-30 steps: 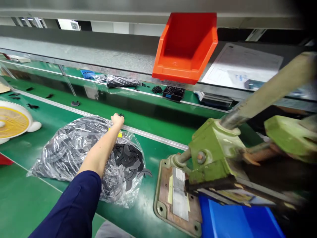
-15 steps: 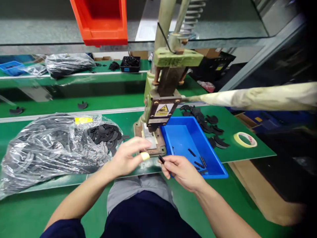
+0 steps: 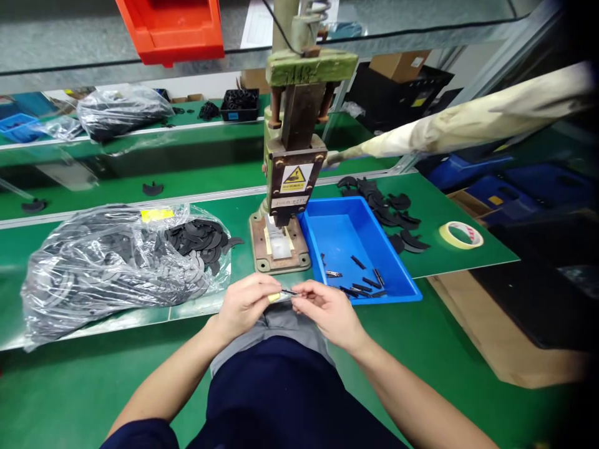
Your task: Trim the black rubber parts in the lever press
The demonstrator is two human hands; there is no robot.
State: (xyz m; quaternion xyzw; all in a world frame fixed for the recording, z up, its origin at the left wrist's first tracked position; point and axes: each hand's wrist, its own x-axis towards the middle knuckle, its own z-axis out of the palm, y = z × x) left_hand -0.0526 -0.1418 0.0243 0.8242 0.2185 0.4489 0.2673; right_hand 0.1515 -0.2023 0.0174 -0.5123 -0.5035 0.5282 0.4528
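Between my two hands is a small, thin black part (image 3: 289,292), held level in front of the press. My left hand (image 3: 248,305) pinches its left end; yellow tape wraps the thumb. With thumb and fingers closed, my right hand (image 3: 330,312) grips the other end. Just beyond stands the hand press (image 3: 294,168), its ram over a pale block (image 3: 281,247) on the base plate (image 3: 262,252). To the right of the base, a blue tray (image 3: 339,227) holds several short black parts (image 3: 372,283) like the one in my hands.
Left of the press lies a clear plastic bag (image 3: 112,268) of dark curved pieces. More curved pieces (image 3: 388,209) are heaped behind the tray, near a tape roll (image 3: 461,235). The press's wrapped lever (image 3: 449,131) reaches out to the right. An orange bin (image 3: 173,31) sits on the shelf above.
My left hand has come away from the press base and now grips the black part together with my right hand. The view has shifted, and more of the tray's contents show.
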